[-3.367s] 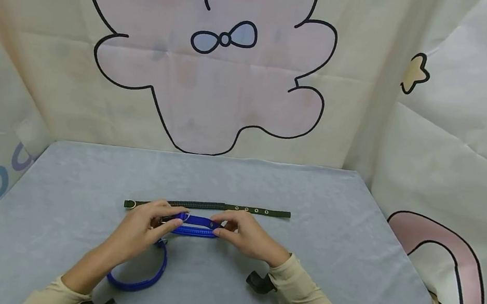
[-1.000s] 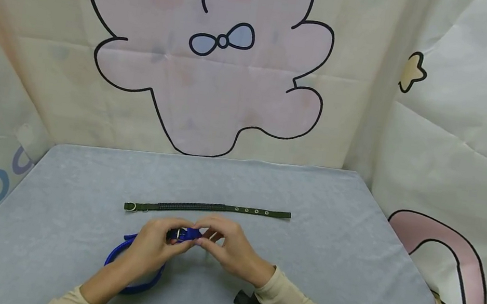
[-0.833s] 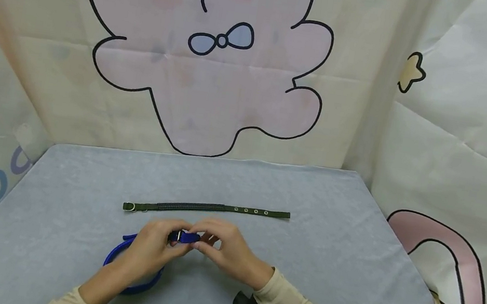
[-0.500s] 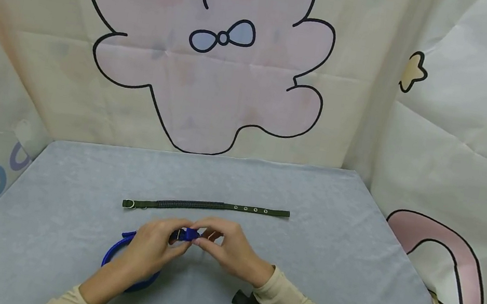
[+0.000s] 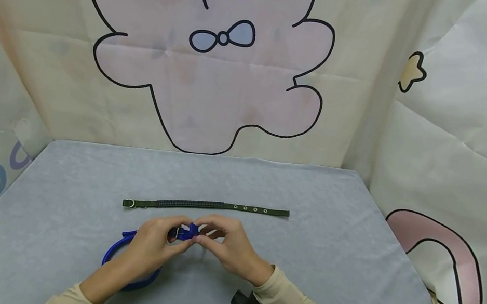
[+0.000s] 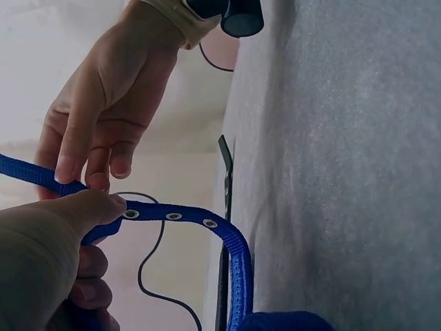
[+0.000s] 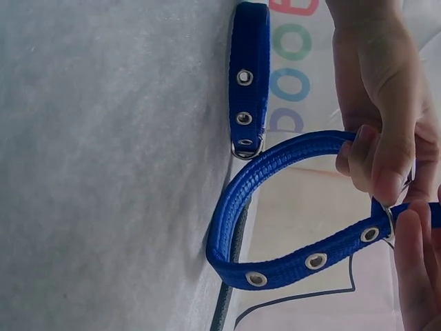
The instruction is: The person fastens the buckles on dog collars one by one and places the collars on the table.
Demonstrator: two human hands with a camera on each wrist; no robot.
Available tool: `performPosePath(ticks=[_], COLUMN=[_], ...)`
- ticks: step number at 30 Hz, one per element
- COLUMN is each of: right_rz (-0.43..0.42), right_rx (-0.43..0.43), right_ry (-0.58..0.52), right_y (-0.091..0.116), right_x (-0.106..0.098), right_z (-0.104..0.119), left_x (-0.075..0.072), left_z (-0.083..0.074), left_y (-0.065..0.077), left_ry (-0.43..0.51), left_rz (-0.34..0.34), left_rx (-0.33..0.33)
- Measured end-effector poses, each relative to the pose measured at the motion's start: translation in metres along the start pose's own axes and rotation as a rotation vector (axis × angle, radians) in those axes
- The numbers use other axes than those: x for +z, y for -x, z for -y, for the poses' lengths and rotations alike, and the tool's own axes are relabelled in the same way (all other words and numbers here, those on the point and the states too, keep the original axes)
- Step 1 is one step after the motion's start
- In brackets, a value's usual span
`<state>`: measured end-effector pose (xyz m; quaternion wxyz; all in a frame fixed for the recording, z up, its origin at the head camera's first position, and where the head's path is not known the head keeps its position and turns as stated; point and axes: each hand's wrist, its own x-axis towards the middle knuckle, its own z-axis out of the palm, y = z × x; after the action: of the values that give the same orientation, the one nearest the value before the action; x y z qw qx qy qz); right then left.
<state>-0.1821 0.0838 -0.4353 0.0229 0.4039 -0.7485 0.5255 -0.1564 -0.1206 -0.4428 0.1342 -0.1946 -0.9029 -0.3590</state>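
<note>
A blue collar (image 7: 296, 272) with metal eyelets is bent into a loop between both hands, its strap end running through a metal buckle (image 7: 391, 224). My left hand (image 5: 154, 241) grips it at the buckle, thumb on top in the left wrist view. My right hand (image 5: 233, 250) pinches the strap end that sticks out past the buckle, fingertips close to the left ones. The lower loop hangs over the grey cloth. A second blue collar (image 5: 112, 250), closed into a ring, lies by my left forearm and is partly hidden by it.
A dark green collar (image 5: 190, 204) lies stretched out straight behind the hands, its ring end at the left. The grey cloth-covered table (image 5: 331, 228) ends at a printed curtain (image 5: 252, 95) at the back, with more curtain at both sides.
Since the earliest frame, both hands have drawn together and slightly nearer to me with the collar. Over the last second they stay nearly in place, while the strap end tilts between the fingers.
</note>
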Motion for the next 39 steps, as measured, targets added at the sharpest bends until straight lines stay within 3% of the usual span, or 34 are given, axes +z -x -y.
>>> performPosePath(ticks=[10,15,21,25,29,35,39], right_rz=[-0.001,-0.017,-0.151,-0.221,-0.206,-0.192,-0.175], right_rx=[-0.067,-0.062,-0.024,-0.046,-0.064,-0.087,-0.108], right_ry=[0.085,0.086,0.047,0.039,0.09,0.174,0.224], right_y=[0.002,0.003,-0.001,-0.003,-0.002,-0.001,-0.001], right_x=[0.004,0.004,0.002,-0.002,-0.004,-0.005,-0.006], right_z=[-0.001,-0.002,-0.006,-0.01,-0.011,-0.014,-0.016], left_x=[-0.001,-0.002,-0.006,-0.009,-0.01,-0.009,-0.009], left_z=[-0.002,-0.001,0.007,0.014,0.016,0.015,0.014], left_y=[-0.001,-0.002,-0.004,-0.005,-0.006,-0.006,-0.006], left_ry=[-0.021,-0.016,0.15,0.272,0.33,0.321,0.343], left_rz=[0.053,0.067,0.05,0.027,0.013,-0.013,0.006], left_rx=[-0.084,-0.103,-0.081,-0.108,-0.136,-0.161,-0.171])
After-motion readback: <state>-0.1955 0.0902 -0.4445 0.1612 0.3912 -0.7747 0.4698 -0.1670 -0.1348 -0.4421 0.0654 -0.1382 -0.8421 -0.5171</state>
